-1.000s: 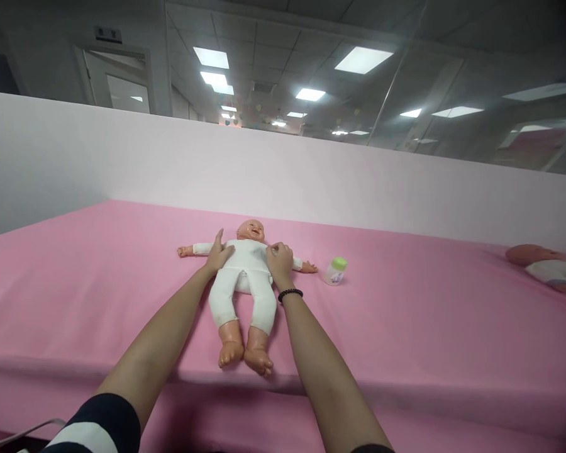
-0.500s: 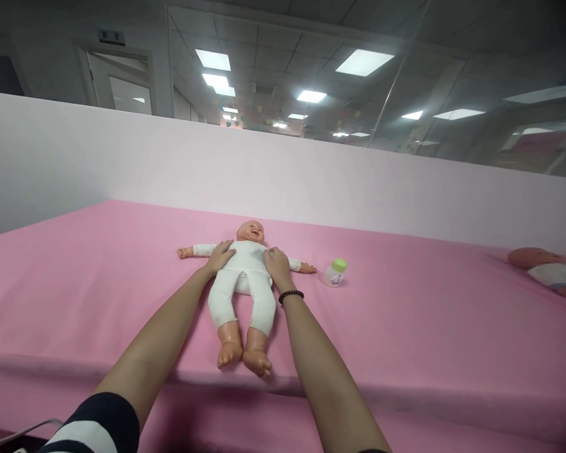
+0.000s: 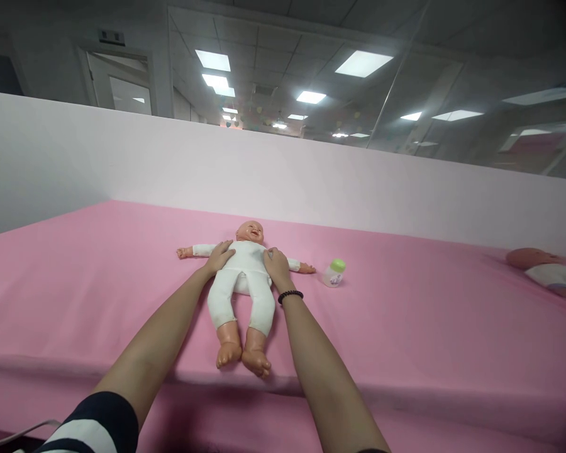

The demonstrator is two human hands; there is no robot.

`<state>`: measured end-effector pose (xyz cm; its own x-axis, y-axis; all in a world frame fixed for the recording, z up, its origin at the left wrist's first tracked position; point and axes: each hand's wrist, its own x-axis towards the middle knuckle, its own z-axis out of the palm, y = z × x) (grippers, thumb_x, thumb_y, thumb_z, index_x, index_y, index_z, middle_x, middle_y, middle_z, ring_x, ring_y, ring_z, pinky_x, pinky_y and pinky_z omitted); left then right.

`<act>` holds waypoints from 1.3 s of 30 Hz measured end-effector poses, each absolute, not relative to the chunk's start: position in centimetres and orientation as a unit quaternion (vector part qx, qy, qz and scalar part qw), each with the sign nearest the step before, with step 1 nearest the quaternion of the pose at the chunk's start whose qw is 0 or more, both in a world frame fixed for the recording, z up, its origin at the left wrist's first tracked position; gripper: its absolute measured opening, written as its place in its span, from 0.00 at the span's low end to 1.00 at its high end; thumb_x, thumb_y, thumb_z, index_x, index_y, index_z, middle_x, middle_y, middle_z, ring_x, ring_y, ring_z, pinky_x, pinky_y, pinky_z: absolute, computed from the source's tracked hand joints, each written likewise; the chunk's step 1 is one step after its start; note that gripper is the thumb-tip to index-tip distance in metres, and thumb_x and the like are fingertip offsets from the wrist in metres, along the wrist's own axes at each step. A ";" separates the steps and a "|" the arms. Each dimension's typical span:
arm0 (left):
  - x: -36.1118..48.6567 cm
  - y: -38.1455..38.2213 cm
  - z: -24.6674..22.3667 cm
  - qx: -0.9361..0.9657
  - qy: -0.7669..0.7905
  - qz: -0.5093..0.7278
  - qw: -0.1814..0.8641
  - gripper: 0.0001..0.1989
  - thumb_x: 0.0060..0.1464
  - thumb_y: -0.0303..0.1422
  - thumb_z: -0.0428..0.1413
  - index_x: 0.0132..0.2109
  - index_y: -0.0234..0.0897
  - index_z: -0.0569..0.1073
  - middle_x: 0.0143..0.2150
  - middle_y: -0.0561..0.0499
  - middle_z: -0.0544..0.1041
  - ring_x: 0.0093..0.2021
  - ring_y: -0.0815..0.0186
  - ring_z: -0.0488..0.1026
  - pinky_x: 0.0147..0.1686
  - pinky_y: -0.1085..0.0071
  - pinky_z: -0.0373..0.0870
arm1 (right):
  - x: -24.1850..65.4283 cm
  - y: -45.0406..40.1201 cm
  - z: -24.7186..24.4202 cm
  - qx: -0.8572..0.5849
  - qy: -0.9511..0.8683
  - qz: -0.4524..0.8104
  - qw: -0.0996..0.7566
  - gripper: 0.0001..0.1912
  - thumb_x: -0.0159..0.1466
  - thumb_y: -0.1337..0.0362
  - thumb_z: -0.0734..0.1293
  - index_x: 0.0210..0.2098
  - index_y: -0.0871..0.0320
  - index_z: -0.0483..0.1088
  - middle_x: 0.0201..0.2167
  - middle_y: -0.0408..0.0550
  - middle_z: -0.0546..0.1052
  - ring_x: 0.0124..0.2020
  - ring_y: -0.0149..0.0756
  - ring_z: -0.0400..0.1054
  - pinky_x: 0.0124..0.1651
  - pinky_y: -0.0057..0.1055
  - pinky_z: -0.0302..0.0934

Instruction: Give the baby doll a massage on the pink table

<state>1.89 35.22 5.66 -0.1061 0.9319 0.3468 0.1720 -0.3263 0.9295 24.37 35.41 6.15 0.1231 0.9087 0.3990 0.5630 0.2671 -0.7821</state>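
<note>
A baby doll (image 3: 245, 258) in a white cloth body lies on its back, head away from me and both arms stretched sideways. Its bare feet point toward the near edge. My left hand (image 3: 221, 257) rests flat along one side of the doll's chest, fingers extended. On the other side of the chest, my right hand (image 3: 277, 265) has its fingers curled against the white cloth; the fingertips are partly hidden. A dark beaded bracelet (image 3: 290, 296) circles my right wrist. Beyond the doll's hand on the right stands a small clear bottle with a green cap (image 3: 334, 273).
The pink-covered surface (image 3: 405, 314) ends in a rounded near edge. Another doll (image 3: 551, 270) lies at the far right, partly cut off. A white low wall (image 3: 283, 170) runs along the back, with glass above it. A pale cable (image 3: 23, 434) shows at the lower left.
Nearly everything stays in place, both hands and the doll included. The view shifts only very slightly.
</note>
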 end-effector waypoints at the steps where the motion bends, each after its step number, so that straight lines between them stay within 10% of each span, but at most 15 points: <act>1: 1.9 35.3 5.6 0.581 0.476 0.571 0.331 0.15 0.51 0.29 0.62 0.47 0.40 0.78 0.62 0.43 0.73 0.69 0.50 0.60 0.72 0.56 0.46 | 24.4 35.4 6.1 -0.577 -0.636 0.182 0.479 0.15 0.67 0.53 0.66 0.39 0.60 0.71 0.42 0.49 0.74 0.44 0.38 0.67 0.52 0.40 0.61; 39: 1.1 36.6 4.4 0.687 0.515 0.457 0.232 0.32 0.59 0.42 0.51 0.67 0.30 0.65 0.69 0.38 0.65 0.69 0.52 0.61 0.69 0.56 0.54 | 24.8 36.7 5.1 -0.597 -0.680 0.116 0.410 0.20 0.71 0.50 0.63 0.48 0.61 0.71 0.48 0.53 0.75 0.50 0.41 0.69 0.58 0.46 0.61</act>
<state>1.07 36.56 4.43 0.0507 0.9201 0.3884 0.4949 -0.3609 0.7905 24.81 36.70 5.10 0.0484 0.9070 0.4183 0.7161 0.2605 -0.6476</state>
